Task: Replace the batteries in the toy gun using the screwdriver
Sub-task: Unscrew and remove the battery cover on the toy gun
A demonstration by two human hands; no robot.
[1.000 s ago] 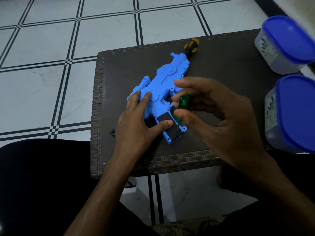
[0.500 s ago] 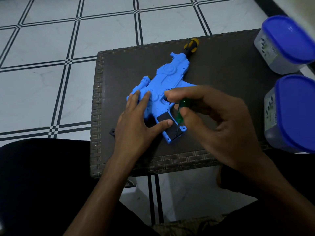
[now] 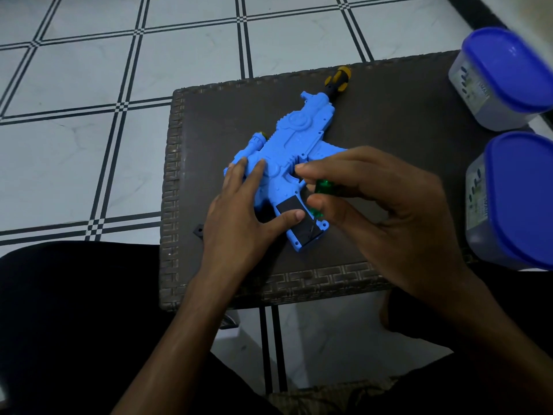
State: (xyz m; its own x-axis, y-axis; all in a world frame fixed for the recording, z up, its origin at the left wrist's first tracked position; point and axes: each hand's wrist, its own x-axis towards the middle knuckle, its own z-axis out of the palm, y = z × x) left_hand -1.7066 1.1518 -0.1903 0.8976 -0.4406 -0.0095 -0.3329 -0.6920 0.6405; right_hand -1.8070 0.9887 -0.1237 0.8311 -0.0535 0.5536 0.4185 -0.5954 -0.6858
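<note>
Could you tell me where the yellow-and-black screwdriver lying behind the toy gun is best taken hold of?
Grip the yellow-and-black screwdriver by its ribbed handle, coming from above at the far edge of the dark woven-rimmed table. Only the handle shows; its shaft end lies hidden behind the blue plastic toy gun.

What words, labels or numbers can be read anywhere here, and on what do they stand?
None can be read.
Far blue-lidded container: printed label on its side, too blurred to read.
Near blue-lidded container: printed label on its side, also too blurred.
Blue toy gun: moulded shapes only, no lettering visible.
</note>
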